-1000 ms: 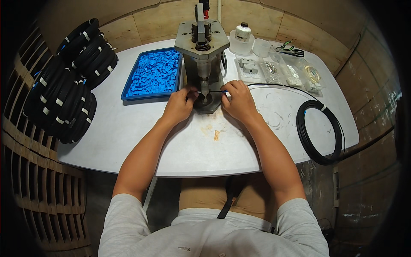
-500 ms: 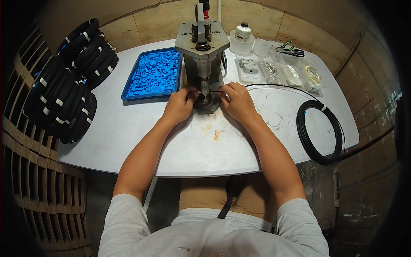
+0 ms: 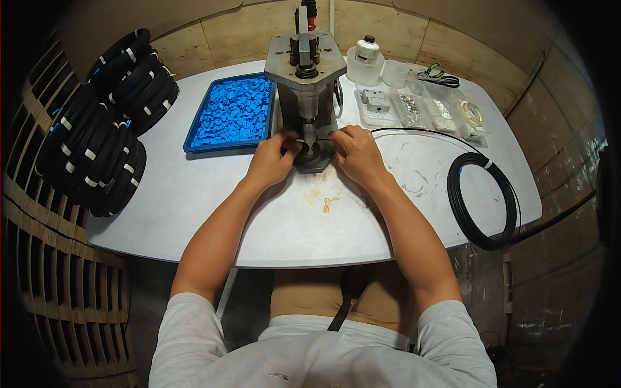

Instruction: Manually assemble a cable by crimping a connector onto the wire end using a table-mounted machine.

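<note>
A metal press stands at the middle of the table, its upright ram above a round base. My right hand is closed at the right side of the ram, pinching a thin black cable. From that hand the cable runs right to a black coil lying on the table. Opposite it, my left hand is closed, thumb and fingers together beside the ram's lower end. Whatever its fingertips hold is too small and hidden to make out.
Left of the press sits a blue tray full of small blue pieces. Stacked black coils fill the far left. At the back right are a white bottle, pliers and clear containers of small parts.
My right hand and the cable coil have shifted very slightly to the left. My left hand stays nearly in place beside the press.
</note>
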`<action>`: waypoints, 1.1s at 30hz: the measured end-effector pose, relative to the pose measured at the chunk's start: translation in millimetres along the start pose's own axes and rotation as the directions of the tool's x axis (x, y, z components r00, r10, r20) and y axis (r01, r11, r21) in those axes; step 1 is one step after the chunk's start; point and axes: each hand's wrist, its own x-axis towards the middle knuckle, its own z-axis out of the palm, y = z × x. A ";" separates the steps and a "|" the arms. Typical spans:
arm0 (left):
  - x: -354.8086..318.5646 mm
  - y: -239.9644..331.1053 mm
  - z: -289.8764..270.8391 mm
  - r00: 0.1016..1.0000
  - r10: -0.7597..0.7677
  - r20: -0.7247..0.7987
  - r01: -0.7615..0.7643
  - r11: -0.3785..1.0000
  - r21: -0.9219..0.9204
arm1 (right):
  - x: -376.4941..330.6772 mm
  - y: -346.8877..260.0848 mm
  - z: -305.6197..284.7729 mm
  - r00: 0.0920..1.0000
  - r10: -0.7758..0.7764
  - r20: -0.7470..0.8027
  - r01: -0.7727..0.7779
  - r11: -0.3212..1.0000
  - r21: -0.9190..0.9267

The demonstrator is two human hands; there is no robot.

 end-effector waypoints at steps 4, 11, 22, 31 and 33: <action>0.5 -1.8 0.6 1.000 0.019 -0.010 -0.019 1.000 0.025 | -0.6 0.1 0.2 1.000 0.008 0.021 -0.008 1.000 -0.017; 1.4 -1.1 1.1 1.000 -0.001 -0.003 0.001 0.999 0.053 | -1.2 -0.5 0.4 0.999 0.017 0.030 -0.016 0.999 -0.045; 1.6 -0.8 2.3 1.000 -0.006 -0.005 0.006 0.998 0.060 | -1.2 -0.3 1.2 0.999 0.021 0.027 -0.020 0.999 -0.042; 1.2 3.4 1.4 1.000 -0.023 0.002 0.022 0.998 0.060 | -0.1 -0.5 2.0 0.999 0.024 0.039 -0.025 1.000 0.013; 1.5 0.1 1.8 1.000 -0.020 -0.001 0.020 0.998 0.058 | 0.3 -1.3 2.1 0.999 0.022 0.043 -0.022 1.000 0.018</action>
